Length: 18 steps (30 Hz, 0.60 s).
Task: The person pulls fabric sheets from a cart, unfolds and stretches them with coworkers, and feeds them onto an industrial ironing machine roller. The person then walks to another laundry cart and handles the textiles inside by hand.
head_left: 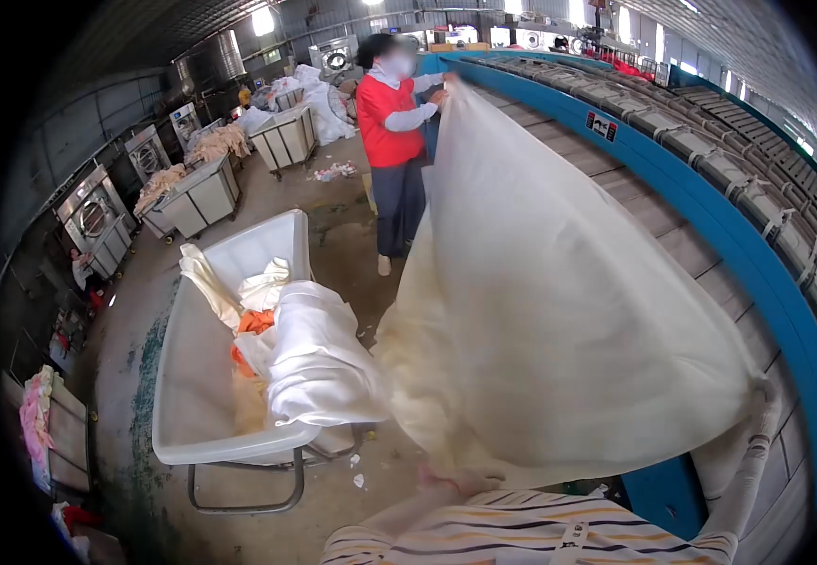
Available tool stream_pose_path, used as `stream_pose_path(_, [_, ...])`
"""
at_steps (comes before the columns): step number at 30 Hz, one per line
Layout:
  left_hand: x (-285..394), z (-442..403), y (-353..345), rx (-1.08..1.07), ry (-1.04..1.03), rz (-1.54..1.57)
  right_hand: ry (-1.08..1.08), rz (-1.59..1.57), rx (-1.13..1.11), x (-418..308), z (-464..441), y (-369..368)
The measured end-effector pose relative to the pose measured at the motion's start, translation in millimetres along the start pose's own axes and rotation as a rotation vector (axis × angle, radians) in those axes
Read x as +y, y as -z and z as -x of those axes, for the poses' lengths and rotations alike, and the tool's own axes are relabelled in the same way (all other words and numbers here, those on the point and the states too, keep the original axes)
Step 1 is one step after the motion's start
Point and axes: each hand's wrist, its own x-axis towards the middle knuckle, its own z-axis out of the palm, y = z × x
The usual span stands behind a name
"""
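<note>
While the sheet (568, 311) hangs stretched: long edge runs from co-worker's hands (438, 97) to right hand (763, 392)
Right fingers: hold near corner
Left hand (472, 482): at lower edge, grip unclear

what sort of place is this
Probably an industrial laundry: machines with round doors stand along one side, wheeled carts hold heaped linen, and a large pale cloth hangs beside a long blue-framed machine.

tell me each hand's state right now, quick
Left hand: at the lower edge of the pale sheet; cannot tell if it grips.
Right hand: closed, holding the sheet's edge.
</note>
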Motion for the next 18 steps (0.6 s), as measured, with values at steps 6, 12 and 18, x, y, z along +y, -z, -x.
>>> stream_pose_path(6, [6,75,17,0.267,0.370,0.221,-0.248,0.262,-0.136,45,-27,1])
stream_pose_path(12, [26,141,35,0.587,0.790,-0.137,-0.407,0.693,-0.376,70,-88,-27])
stream_pose_path(18, [-3,151,72,0.890,0.788,-0.191,0.075,0.674,-0.705,-100,-18,-102])
